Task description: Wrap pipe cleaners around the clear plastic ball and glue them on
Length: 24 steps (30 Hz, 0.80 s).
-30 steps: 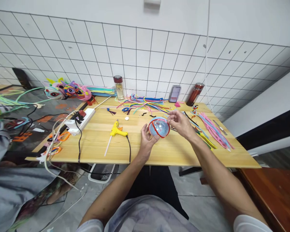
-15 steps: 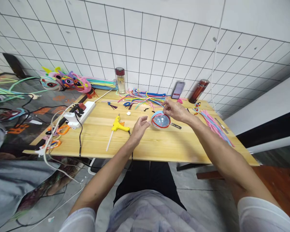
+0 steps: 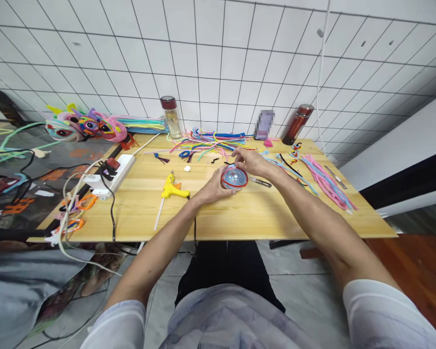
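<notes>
A clear plastic dome (image 3: 234,177) with a red strip round its rim and some light blue at its far side stands over the wooden table. My left hand (image 3: 218,186) is wrapped round its left side. At the dome's far right edge, my right hand (image 3: 247,161) has its fingers pinched together; what they hold, if anything, is too small to make out. Thread snips (image 3: 260,182) lie just right of the dome. To the left rests a yellow glue gun (image 3: 174,186) with a glue stick in its back.
Coloured pipe cleaners (image 3: 214,143) lie along the back, with a pink and blue bundle (image 3: 325,182) at right. A glass bottle (image 3: 171,118), a phone (image 3: 264,125) and a red flask (image 3: 298,124) stand near the wall. A power strip (image 3: 118,172) with cables sits at left; a person's leg (image 3: 25,291) is beside the table.
My left hand has closed round the dome, having been open beside it. My right hand stays pinched at the far edge. The camera view has shifted slightly.
</notes>
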Each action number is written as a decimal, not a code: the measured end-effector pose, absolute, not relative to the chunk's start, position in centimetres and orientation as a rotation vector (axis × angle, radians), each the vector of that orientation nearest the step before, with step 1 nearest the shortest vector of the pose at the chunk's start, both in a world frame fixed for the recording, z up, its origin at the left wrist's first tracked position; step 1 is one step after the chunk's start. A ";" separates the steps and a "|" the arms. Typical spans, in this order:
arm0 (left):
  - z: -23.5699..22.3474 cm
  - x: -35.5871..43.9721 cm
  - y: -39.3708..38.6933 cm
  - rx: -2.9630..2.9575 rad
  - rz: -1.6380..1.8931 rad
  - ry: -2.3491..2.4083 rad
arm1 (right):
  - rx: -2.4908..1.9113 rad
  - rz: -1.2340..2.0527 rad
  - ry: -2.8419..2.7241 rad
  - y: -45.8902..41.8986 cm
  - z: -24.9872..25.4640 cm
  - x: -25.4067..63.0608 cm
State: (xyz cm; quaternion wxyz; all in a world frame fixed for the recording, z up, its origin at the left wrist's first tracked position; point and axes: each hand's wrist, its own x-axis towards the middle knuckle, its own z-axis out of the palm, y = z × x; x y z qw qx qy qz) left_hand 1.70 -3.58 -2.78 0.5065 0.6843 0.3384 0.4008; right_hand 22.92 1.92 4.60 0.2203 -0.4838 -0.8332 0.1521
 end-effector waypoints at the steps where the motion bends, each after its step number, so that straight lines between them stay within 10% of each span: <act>1: -2.9 1.6 -3.5 1.626 0.965 0.811 | -1.328 0.435 -2.289 2.1 4.4 22.9; 24: -5.2 1.1 -1.5 1.564 0.997 0.818 | -1.093 1.104 -1.444 -2.7 -5.4 25.8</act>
